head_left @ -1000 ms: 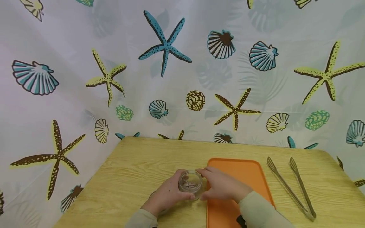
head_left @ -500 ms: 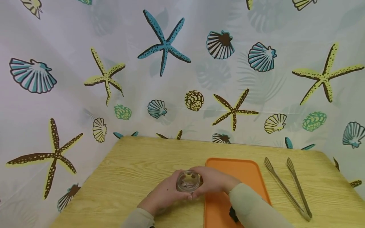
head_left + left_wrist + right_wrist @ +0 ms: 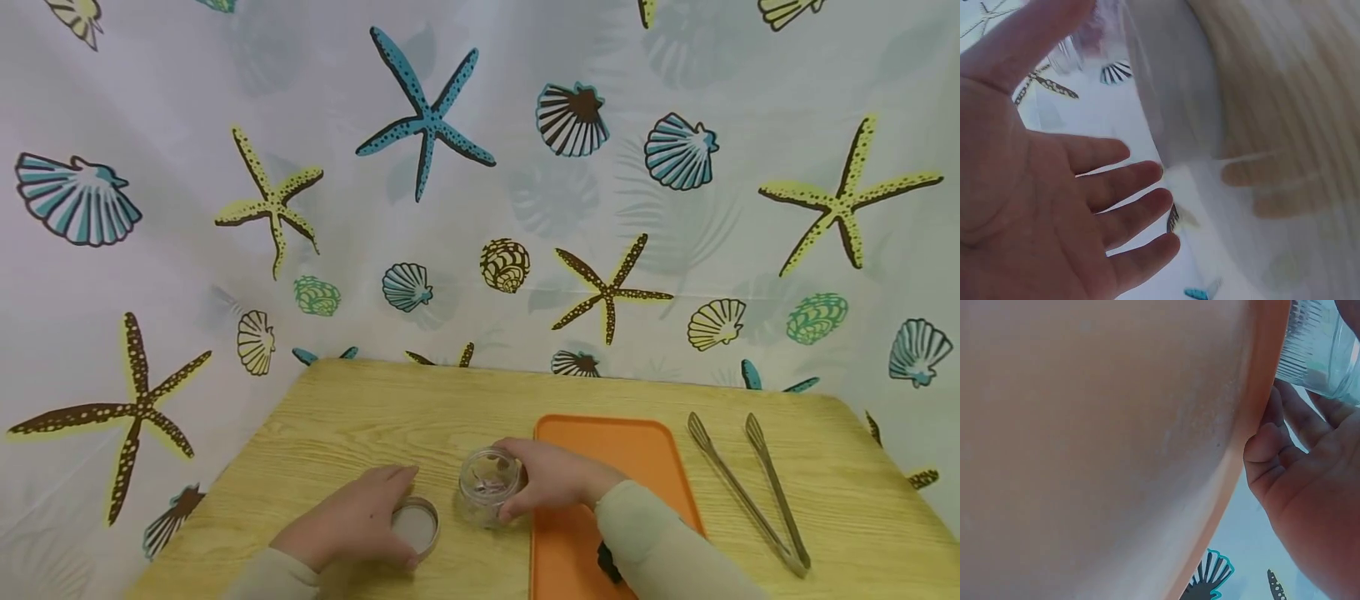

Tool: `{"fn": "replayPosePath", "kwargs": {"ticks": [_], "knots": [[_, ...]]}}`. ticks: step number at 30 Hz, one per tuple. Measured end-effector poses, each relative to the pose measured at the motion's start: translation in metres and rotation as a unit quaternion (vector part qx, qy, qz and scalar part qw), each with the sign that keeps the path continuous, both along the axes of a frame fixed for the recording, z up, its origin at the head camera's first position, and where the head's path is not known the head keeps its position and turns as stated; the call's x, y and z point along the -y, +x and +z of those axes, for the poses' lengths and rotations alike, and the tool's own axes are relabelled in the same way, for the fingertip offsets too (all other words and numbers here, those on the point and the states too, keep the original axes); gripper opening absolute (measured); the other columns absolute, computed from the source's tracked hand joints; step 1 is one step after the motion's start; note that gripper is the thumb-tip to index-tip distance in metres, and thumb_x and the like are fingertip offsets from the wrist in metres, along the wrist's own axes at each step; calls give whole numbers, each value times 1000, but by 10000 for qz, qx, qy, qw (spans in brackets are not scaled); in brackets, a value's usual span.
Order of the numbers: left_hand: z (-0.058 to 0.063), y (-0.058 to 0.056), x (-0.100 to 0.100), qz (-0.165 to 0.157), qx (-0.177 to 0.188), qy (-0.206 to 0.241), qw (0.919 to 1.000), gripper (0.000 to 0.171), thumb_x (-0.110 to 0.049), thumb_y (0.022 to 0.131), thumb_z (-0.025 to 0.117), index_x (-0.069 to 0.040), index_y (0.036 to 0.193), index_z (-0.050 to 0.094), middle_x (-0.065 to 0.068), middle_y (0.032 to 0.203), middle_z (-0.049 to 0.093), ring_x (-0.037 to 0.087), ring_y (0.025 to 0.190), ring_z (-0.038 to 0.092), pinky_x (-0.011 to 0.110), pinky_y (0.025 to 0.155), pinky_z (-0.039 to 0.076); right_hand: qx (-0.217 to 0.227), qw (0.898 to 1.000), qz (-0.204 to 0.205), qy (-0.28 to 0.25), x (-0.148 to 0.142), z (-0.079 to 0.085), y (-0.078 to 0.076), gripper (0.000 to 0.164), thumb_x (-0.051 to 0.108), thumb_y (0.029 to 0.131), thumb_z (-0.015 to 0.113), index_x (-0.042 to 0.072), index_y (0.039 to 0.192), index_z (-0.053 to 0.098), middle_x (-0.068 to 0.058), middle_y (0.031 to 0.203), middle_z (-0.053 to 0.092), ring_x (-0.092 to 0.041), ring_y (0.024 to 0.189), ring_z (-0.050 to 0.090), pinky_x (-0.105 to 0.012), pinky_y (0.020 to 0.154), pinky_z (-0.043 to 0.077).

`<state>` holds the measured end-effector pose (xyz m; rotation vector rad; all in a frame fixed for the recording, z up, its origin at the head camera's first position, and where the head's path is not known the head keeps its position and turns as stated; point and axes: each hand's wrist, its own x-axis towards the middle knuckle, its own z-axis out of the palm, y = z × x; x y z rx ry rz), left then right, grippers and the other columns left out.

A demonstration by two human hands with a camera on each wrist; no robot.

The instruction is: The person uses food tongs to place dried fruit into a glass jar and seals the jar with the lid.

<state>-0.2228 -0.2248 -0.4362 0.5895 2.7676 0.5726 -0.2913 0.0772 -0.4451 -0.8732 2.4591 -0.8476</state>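
A clear glass jar (image 3: 489,487), its mouth uncovered, stands on the table just left of the orange tray; thin, pinkish pieces too small to identify show inside. My right hand (image 3: 551,475) grips the jar from its right side, and ribbed glass (image 3: 1300,347) shows beside the fingers in the right wrist view. My left hand (image 3: 352,518) is at the left side of a round lid (image 3: 415,527), its thumb and fingers spread around the near and far edges. In the left wrist view the fingers (image 3: 1129,215) are straight and apart.
The orange tray (image 3: 600,429) lies under my right forearm, with a small black item (image 3: 609,562) beside the sleeve. Metal tongs (image 3: 772,500) lie spread on the wooden table (image 3: 360,417) to the right. A curtain printed with shells and starfish (image 3: 450,225) hangs behind.
My left hand has let go of the jar and moved left and nearer to the lid, which is now uncovered to view. The right hand stays on the jar.
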Motion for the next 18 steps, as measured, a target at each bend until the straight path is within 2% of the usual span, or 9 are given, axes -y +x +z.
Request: {"fn": "replayPosePath", "kwargs": {"ticks": [4,7,9,14,18], "knots": [[-3,3,13,-194,114,-137,9997,107,-46,64,92,1,148,45,18,146,47,39,130,45,56,96,46,-47,9999,-21,135,1,3,1,94,44,78,88,16,154,41,-2,148,49,-21,132,49,-45,106,41],[-6,4,17,-319,101,-140,9993,96,-39,64,93,-1,142,51,14,140,49,36,122,48,54,87,49,-92,9996,9,262,3,3,0,94,44,77,89,16,154,41,-2,148,48,-23,135,45,-45,108,39],[-8,5,17,-362,-18,-126,9993,92,-40,64,93,-2,138,54,13,138,50,34,120,48,54,85,50,-117,9994,27,319,3,1,-1,94,45,78,88,17,154,42,-1,147,48,-22,134,46,-45,108,40],[-11,5,12,-305,-345,-212,9987,87,-50,64,91,-4,131,59,11,135,53,35,121,49,53,87,49,-220,9994,44,256,3,-1,0,92,48,78,87,17,153,44,0,146,49,-20,132,47,-44,107,40],[-9,2,4,-84,-267,-278,9992,89,-53,64,89,-4,132,60,15,141,51,39,130,46,55,97,45,-324,9993,47,158,3,2,3,91,49,78,87,15,151,45,0,146,49,-20,132,47,-43,108,40]]}}
